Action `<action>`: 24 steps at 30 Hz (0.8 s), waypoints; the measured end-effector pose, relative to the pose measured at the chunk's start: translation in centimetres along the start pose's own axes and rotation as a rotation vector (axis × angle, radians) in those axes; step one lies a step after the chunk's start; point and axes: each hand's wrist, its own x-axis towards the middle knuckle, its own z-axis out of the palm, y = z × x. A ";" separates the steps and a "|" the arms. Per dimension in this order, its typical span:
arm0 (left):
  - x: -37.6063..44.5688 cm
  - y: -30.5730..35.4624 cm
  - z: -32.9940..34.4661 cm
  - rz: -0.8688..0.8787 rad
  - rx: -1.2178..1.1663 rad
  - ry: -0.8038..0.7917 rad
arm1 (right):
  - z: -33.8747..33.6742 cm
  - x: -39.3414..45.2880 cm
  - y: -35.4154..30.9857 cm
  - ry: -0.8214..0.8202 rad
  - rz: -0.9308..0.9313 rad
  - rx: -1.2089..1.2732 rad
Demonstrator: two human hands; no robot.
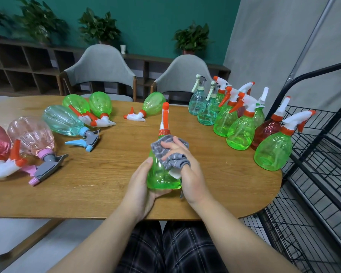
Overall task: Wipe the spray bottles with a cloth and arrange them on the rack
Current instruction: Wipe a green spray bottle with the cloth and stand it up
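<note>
A green spray bottle point(159, 176) with an orange and white trigger head stands upright near the table's front edge. My left hand point(140, 186) grips its lower body from the left and underneath. My right hand point(187, 170) holds a grey cloth point(170, 152) against the bottle's upper right side. On the left, several bottles lie on their sides, among them a pale teal one point(62, 120) and a pink one point(31, 135). On the right, several bottles stand upright in a group, the nearest one green point(272, 152). The black wire rack point(321, 158) stands beside the table's right end.
The wooden table point(98, 184) has a rounded right end close to the rack. Two grey chairs point(100, 66) stand behind it. A low shelf with potted plants point(98, 26) runs along the teal back wall. A grey curtain hangs at the right.
</note>
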 end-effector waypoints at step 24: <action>0.2 0.0 -0.5 -0.058 -0.039 0.049 | -1.5 1.3 -2.2 0.614 0.548 0.920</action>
